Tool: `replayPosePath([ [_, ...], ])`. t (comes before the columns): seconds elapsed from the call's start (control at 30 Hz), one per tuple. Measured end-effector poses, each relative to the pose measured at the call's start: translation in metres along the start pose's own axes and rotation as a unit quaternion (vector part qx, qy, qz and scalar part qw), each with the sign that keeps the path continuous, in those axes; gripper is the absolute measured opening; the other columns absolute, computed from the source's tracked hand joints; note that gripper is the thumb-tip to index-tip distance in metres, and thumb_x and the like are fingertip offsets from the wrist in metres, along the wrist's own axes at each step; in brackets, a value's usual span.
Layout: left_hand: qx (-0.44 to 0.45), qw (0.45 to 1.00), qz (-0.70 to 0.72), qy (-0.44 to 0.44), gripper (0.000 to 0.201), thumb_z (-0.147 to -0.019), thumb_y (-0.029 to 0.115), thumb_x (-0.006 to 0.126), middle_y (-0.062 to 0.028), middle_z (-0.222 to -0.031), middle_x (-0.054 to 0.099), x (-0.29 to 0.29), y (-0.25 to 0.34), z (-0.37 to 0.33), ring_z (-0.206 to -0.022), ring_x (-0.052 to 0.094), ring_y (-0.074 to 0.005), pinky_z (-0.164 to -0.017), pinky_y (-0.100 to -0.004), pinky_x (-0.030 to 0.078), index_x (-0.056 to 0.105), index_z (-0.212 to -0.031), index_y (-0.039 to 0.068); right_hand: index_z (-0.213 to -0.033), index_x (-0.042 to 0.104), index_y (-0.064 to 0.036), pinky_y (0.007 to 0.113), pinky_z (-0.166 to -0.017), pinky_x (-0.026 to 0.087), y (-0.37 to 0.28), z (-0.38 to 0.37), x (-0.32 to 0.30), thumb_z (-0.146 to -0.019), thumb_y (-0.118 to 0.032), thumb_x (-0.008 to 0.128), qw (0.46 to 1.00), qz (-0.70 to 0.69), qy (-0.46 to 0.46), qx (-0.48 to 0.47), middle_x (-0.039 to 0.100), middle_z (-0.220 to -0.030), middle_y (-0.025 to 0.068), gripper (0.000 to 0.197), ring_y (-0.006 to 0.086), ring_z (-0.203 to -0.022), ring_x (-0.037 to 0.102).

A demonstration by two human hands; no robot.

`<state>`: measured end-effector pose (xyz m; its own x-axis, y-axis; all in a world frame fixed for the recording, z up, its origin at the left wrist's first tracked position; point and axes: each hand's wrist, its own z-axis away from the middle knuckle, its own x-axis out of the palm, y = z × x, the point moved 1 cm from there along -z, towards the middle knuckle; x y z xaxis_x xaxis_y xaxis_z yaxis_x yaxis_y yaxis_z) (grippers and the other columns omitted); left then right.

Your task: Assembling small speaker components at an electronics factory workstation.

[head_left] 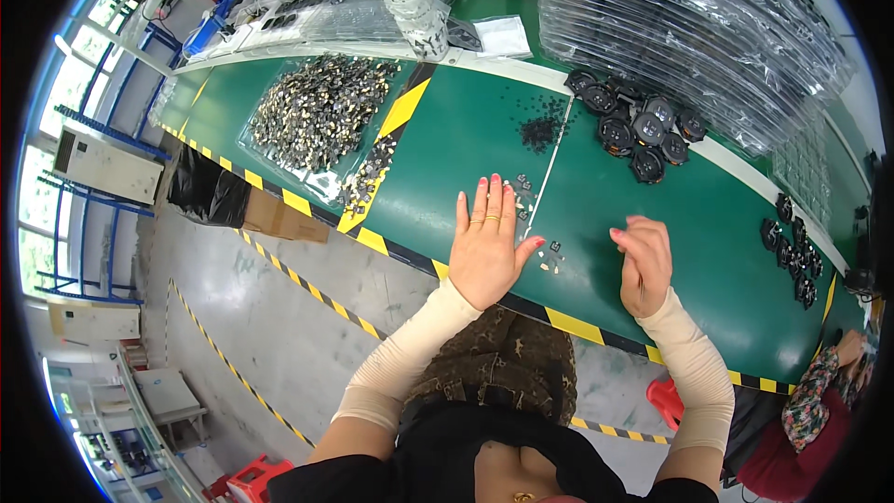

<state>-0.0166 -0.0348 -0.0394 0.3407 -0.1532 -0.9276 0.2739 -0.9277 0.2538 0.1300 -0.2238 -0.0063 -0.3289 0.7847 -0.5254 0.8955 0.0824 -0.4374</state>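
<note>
My left hand (489,242) is held flat over the green bench top (447,130), palm down, its fingers straight and slightly apart. Beside its fingertips lies a loose group of small black and pale parts (523,194). A few more small parts (553,258) rest between my two hands. To the right, my right hand (645,265) is raised above the bench with its fingers curled in; whether anything small is inside them is hidden. Farther back is a heap of tiny black pieces (542,132).
A large pile of small parts (321,112) covers a clear plastic sheet at left. Round black components (647,130) cluster at back right, before stacked clear trays (689,28). More black components (796,251) sit far right, near another person's hand (849,347). Striped tape (573,326) marks the front edge.
</note>
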Motion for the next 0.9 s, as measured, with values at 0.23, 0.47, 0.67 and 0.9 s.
replayPosePath([
  [0.23,-0.022,0.999,0.022,-0.024,0.081,-0.093,0.037,0.063,-0.0274,-0.159,0.016,-0.019,-0.003,0.025,-0.147,0.019,-0.0440,-0.116,-0.0574,0.017,0.025,-0.150,-0.007,-0.108,0.066,-0.0027,0.033,-0.051,0.045,0.005,0.005,0.006,-0.060,0.009,0.063,0.997,0.003,-0.066,0.026,0.058,-0.082,0.0087,0.049,0.0209,-0.057,0.057],
  [0.47,0.031,0.999,-0.027,-0.017,0.085,-0.090,0.051,0.060,-0.0271,-0.155,0.027,-0.002,0.008,0.006,-0.144,0.026,-0.0432,-0.115,-0.0600,0.018,0.032,-0.149,-0.003,-0.104,0.067,-0.0035,0.034,-0.048,0.046,0.004,0.005,0.009,-0.059,0.009,0.065,0.996,0.042,-0.077,0.010,0.060,-0.081,0.0069,0.047,0.0210,-0.055,0.059],
  [0.67,0.044,0.999,-0.020,-0.008,0.078,-0.090,0.049,0.061,-0.0251,-0.154,0.031,0.006,0.019,-0.002,-0.143,0.028,-0.0430,-0.114,-0.0611,0.020,0.038,-0.148,0.001,-0.102,0.068,-0.0045,0.035,-0.048,0.046,0.005,0.005,0.007,-0.060,0.009,0.065,0.997,0.044,-0.065,0.020,0.061,-0.081,0.0074,0.044,0.0222,-0.055,0.059],
  [0.9,0.094,0.995,0.013,0.008,0.060,-0.090,0.041,0.064,-0.0161,-0.155,0.033,-0.003,0.025,-0.010,-0.142,0.031,-0.0413,-0.110,-0.0673,0.023,0.049,-0.144,0.020,-0.101,0.068,-0.0044,0.035,-0.049,0.047,0.006,0.006,0.007,-0.062,0.010,0.064,0.997,0.040,-0.061,0.027,0.061,-0.080,0.0081,0.042,0.0232,-0.056,0.060],
])
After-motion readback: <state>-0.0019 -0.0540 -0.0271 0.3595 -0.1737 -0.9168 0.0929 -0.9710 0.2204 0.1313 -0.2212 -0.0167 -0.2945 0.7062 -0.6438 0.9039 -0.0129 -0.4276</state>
